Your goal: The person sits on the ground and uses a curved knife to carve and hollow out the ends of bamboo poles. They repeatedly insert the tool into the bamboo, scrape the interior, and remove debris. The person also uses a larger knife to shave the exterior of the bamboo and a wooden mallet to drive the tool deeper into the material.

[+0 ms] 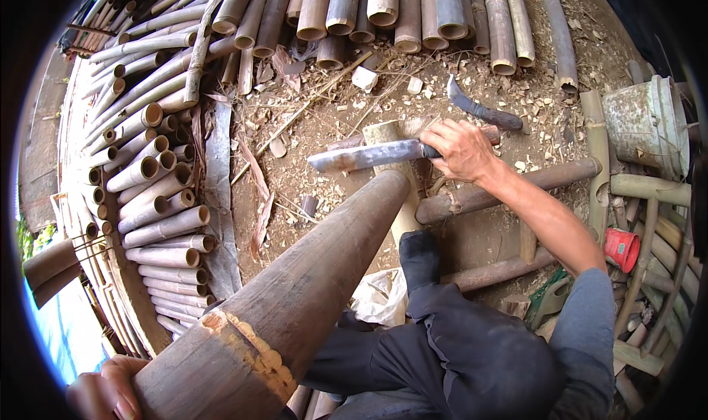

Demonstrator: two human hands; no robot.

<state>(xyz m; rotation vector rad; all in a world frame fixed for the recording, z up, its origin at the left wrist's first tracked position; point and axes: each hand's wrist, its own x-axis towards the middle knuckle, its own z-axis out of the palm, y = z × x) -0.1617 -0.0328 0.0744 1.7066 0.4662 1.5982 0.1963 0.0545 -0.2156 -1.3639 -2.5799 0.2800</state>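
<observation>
A thick brown bamboo pole point(317, 265) slants from the lower left toward the middle. Its far end meets a pale bamboo bar point(404, 217), and a band of freshly cut, yellowish wood rings it at a joint. My left hand point(110, 387) is wrapped round its near end, partly out of sight behind it. In my right hand point(459, 151) is the dark handle of a machete point(372, 155). The broad, stained blade points left and lies across the pale bar, just beyond the pole's far end. Past my right hand, a curved sickle point(483, 110) rests on the ground.
Cut bamboo tubes point(166, 235) are stacked at left, with more bamboo lengths point(383, 7) along the back. A bamboo frame point(516, 191) stands at right, near a dirty white bucket point(645, 125) and a red container point(622, 250). Chips litter the dirt; a white bag point(380, 298) lies near my foot.
</observation>
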